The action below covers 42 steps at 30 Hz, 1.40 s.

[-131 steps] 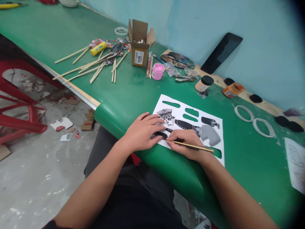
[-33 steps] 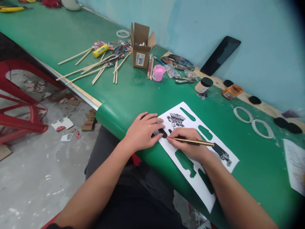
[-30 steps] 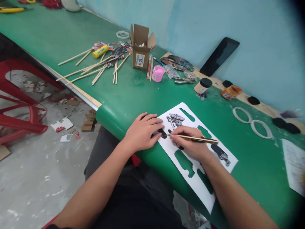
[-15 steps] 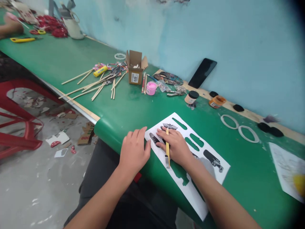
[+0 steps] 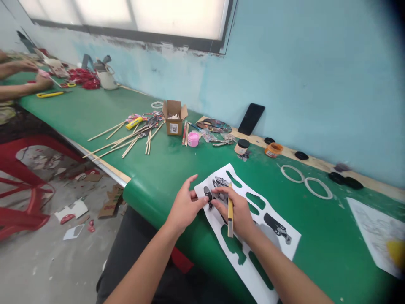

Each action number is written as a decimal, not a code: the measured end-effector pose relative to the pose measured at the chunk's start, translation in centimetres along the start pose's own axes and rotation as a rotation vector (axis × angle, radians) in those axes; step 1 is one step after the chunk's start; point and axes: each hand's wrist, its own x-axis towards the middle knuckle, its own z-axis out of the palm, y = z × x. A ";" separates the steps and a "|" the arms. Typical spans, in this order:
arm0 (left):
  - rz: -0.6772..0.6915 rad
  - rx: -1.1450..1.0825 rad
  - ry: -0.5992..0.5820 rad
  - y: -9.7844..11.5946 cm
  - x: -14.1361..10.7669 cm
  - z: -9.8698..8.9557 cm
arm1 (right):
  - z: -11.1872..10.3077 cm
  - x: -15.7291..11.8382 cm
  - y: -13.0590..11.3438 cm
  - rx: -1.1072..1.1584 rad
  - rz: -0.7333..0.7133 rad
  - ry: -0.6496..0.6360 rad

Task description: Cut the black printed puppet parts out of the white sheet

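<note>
A white printed sheet (image 5: 292, 245) with several cut-out holes lies on the green table (image 5: 152, 181), bent up a little at its left end. My left hand (image 5: 186, 205) pinches that left edge, thumb on top and fingers beneath. In my right hand (image 5: 236, 209) is a yellow craft knife (image 5: 230, 211), held between thumb and fingers above the sheet. Its fingertips are by a dark printed shape close to my left thumb. More grey and black figures are printed on the sheet, one of them (image 5: 278, 228) right of my right hand.
Wooden sticks (image 5: 126, 139), a small cardboard box (image 5: 174, 120), a pink jar (image 5: 193, 138), an orange jar (image 5: 274, 149) and a phone (image 5: 251, 118) stand or lie behind. Another person's hands (image 5: 41, 80) are at the far left. A red stool (image 5: 34, 202) stands left.
The view has tilted up. My left hand has gone from lying at the sheet's edge to gripping it, and the sheet is now raised and curved there. My right hand still holds the knife.
</note>
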 end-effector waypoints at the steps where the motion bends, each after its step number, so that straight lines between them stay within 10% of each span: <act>1: 0.005 -0.015 0.003 0.1 -0.1 0.2 | -0.1 -0.1 -0.1 0.050 0.027 0.021; 8: 0.137 0.311 0.020 0.1 -0.4 0.1 | -0.4 0.0 -1.0 0.326 0.160 0.047; 42: 0.205 0.119 -0.033 -2.4 -0.2 -0.6 | -0.2 -0.3 -1.4 0.566 0.374 0.022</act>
